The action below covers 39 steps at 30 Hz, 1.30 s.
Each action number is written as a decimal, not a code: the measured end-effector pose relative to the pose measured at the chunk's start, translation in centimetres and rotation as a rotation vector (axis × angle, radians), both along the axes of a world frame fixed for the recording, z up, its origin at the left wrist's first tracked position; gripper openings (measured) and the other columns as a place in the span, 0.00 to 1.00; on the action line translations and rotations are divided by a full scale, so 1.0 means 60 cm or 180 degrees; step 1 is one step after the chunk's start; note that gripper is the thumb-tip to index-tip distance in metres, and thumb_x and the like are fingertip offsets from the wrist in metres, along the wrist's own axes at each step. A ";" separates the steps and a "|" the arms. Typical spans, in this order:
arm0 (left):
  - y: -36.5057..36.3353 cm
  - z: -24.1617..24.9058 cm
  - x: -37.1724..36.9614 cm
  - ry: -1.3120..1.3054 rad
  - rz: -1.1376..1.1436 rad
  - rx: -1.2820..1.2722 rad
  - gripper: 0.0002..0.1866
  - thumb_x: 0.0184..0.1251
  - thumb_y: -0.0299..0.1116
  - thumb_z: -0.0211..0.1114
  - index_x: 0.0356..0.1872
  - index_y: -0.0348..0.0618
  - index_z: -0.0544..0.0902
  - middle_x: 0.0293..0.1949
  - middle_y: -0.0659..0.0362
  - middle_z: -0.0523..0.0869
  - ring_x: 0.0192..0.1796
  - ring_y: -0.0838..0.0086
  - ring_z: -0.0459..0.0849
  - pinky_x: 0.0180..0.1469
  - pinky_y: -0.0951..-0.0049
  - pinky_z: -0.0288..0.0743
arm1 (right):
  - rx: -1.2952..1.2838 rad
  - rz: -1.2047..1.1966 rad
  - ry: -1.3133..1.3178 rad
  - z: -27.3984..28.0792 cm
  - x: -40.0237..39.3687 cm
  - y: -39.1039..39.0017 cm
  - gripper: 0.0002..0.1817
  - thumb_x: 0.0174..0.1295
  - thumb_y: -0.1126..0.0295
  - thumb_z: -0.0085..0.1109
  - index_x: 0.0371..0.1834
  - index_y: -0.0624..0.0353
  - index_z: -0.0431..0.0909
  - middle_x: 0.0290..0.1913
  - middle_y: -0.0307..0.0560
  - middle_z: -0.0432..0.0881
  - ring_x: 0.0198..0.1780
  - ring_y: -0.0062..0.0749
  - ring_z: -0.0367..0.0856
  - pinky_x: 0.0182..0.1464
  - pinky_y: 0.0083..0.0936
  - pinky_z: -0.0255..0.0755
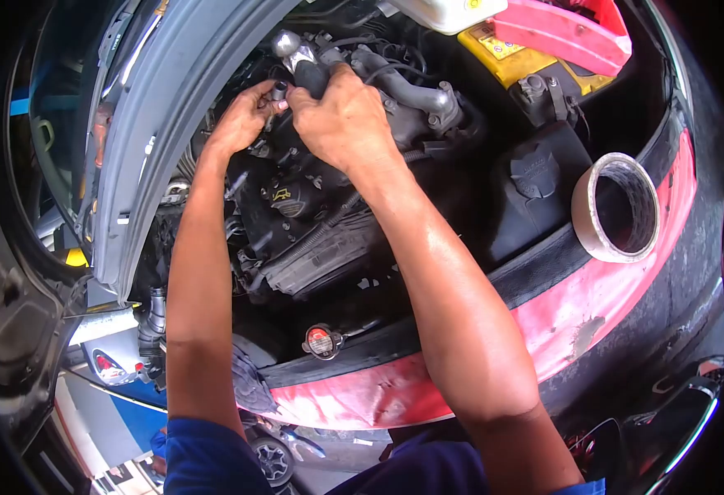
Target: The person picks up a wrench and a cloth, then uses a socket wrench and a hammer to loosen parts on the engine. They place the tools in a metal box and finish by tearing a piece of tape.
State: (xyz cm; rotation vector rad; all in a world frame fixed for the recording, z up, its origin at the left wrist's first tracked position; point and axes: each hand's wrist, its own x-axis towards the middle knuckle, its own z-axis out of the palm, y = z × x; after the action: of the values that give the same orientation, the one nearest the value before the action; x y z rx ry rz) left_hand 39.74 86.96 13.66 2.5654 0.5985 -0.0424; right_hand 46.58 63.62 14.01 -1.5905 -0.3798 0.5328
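Head view, looking down into an engine bay. Both my arms reach forward over the red front panel (601, 289), which is scuffed and has a grey patch where the paint is gone.

My right hand (341, 115) is closed around the dark grip of a ratchet wrench (300, 62); its chrome head sticks out above my fist, near the grey edge of the raised hood (164, 124). Fingers wrapped tight on the handle.

My left hand (242, 115) sits just beside the right, fingertips pinched together on a small dark socket-like piece (279, 89) right below the wrench head. I cannot tell whether that piece is joined to the wrench or only touching it.

Both hands are over the upper part of the black engine (312, 223), near a grey metal pipe (416, 95).

Around:
- yellow-topped battery (519, 58) at the top, partly under a red cover (560, 33)
- roll of grey tape (618, 206) standing on edge on the panel, to the right, well apart from my hands
- black reservoir cap (535, 169) just left of the tape
- radiator cap with a red label (322, 341) low in the bay, between my forearms
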 end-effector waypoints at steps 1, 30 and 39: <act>0.010 -0.006 0.003 0.0081 -0.0136 -0.0061 0.30 0.74 0.35 0.69 0.70 0.29 0.73 0.49 0.52 0.88 0.49 0.74 0.82 0.56 0.70 0.76 | 0.0023 -0.0024 0.0040 0.005 0.002 -0.003 0.35 0.60 0.54 0.63 0.58 0.79 0.75 0.47 0.80 0.84 0.57 0.68 0.84 0.64 0.46 0.75; 0.018 -0.046 -0.045 0.0086 -0.0047 -0.0514 0.09 0.79 0.31 0.62 0.49 0.35 0.84 0.34 0.61 0.87 0.41 0.77 0.83 0.52 0.74 0.75 | -0.0168 0.0655 -0.1401 -0.054 0.012 0.094 0.33 0.71 0.52 0.55 0.61 0.78 0.73 0.59 0.79 0.80 0.65 0.67 0.79 0.68 0.45 0.73; 0.027 -0.068 -0.051 -0.0222 0.0145 -0.0741 0.09 0.79 0.32 0.62 0.47 0.36 0.85 0.32 0.62 0.86 0.38 0.77 0.84 0.50 0.73 0.75 | 0.0398 0.0048 0.0146 -0.069 -0.007 0.120 0.30 0.71 0.49 0.53 0.51 0.74 0.78 0.31 0.59 0.89 0.43 0.50 0.91 0.54 0.36 0.81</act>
State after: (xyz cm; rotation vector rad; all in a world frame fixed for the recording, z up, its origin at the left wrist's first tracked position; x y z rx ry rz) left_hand 36.68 88.57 9.61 2.3180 0.5887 -0.0064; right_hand 46.18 70.80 9.84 -1.4537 -0.3836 0.5458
